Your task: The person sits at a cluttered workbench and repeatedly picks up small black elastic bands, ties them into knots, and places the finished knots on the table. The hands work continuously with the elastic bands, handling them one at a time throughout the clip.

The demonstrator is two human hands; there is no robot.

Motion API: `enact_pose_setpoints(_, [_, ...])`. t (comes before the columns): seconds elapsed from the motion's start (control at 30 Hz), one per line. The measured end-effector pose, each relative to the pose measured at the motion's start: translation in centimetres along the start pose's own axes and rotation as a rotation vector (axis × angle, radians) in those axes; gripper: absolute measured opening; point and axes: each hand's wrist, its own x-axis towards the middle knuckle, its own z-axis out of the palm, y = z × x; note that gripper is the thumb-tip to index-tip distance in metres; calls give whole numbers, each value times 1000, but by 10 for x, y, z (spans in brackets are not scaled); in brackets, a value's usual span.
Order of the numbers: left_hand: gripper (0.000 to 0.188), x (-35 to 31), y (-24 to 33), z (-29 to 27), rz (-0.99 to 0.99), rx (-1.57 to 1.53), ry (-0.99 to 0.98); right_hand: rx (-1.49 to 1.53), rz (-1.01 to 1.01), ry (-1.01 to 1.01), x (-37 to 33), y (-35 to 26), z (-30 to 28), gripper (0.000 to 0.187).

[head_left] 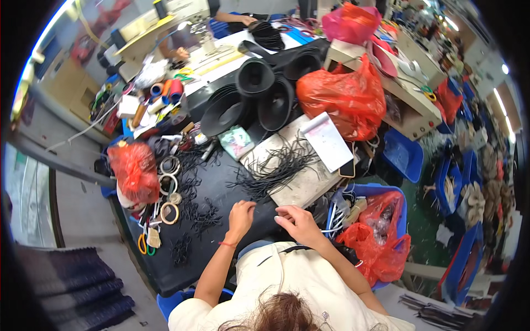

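Observation:
Both my hands are over the near part of a dark worktable (232, 190), a short gap between them. My left hand (240, 218) has its fingers drawn together, tips pointing right. Facing it, my right hand (301, 224) is curled, thumb and fingertips close together. Anything thin and dark in either hand is lost against the black tabletop. Just beyond them, a loose pile of thin black cords (279, 172) lies across a pale board (301, 190). Several small tangled black cord pieces (204, 215) are scattered to the left of my left hand.
Tape rolls (169, 213) and orange-handled scissors (142, 243) lie at the table's left edge, near a red plastic bag (134, 168). Black rolled sheets (255, 77) and a white pad (327, 142) stand beyond. At right sits a blue crate (403, 220). A co-worker's hand (247, 20) shows far off.

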Motion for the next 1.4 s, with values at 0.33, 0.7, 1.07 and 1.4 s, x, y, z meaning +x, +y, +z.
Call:
enact_pose_setpoints(0.33, [11,82,-39,50,213,284,68,-67,12,-165,12,-18,49,26])
enact_pose_setpoints(0.7, [12,85,-49,43,168,428,66,-26,70,-181,8,1,29,26])
enact_pose_setpoints(1.07, [13,99,-20,5,54,80,5,-77,-1,-20,6,4,2,22])
enact_pose_setpoints(1.4, [20,114,20,-70,-351,-566,-286,-336,-504,315,108,12,5,23])
